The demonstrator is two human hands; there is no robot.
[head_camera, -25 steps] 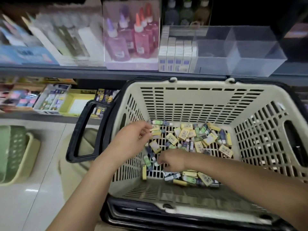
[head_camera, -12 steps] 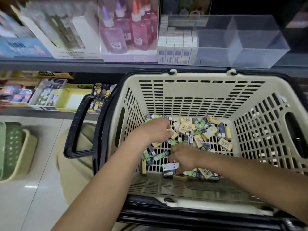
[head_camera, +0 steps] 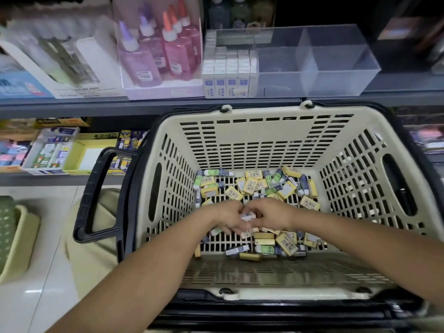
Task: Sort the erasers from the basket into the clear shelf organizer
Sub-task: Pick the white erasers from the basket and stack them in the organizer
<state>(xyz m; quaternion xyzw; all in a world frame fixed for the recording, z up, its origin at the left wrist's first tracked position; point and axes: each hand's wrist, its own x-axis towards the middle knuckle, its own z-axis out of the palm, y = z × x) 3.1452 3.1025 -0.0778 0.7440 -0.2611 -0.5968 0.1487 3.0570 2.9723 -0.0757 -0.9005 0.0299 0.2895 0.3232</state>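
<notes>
On the upper shelf (head_camera: 144, 105), a clear shelf organizer (head_camera: 336, 68) is sitting well beyond the basket; its left compartment is holding upright rows of white boxed erasers (head_camera: 228, 73), while the two compartments to the right are showing only bare walls. Left of it, glue bottles (head_camera: 156, 51) with purple and orange caps are standing in a clear case.

Below, a cream slotted basket (head_camera: 264, 140) with a black handle (head_camera: 96, 195) is filling most of the view (its far rim lying just under the shelf edge). A lower shelf at left is carrying a yellow carton (head_camera: 91, 155) and small printed packs, too blurred to read.

Loose erasers (head_camera: 252, 186) are lying scattered over the basket floor: yellow-sleeved ones, green-and-white ones, a few dark blue. One cluster is lying against the far wall, another along the near edge.

Both arms are reaching down into the basket, hands meeting at the middle of the floor. The left hand (head_camera: 228, 218) is curling its fingers down over the pile. The right hand (head_camera: 271, 215) is curling inward beside it. A small white eraser (head_camera: 248, 217) is showing pinched between the two hands; which hand is actually gripping it I cannot tell.
</notes>
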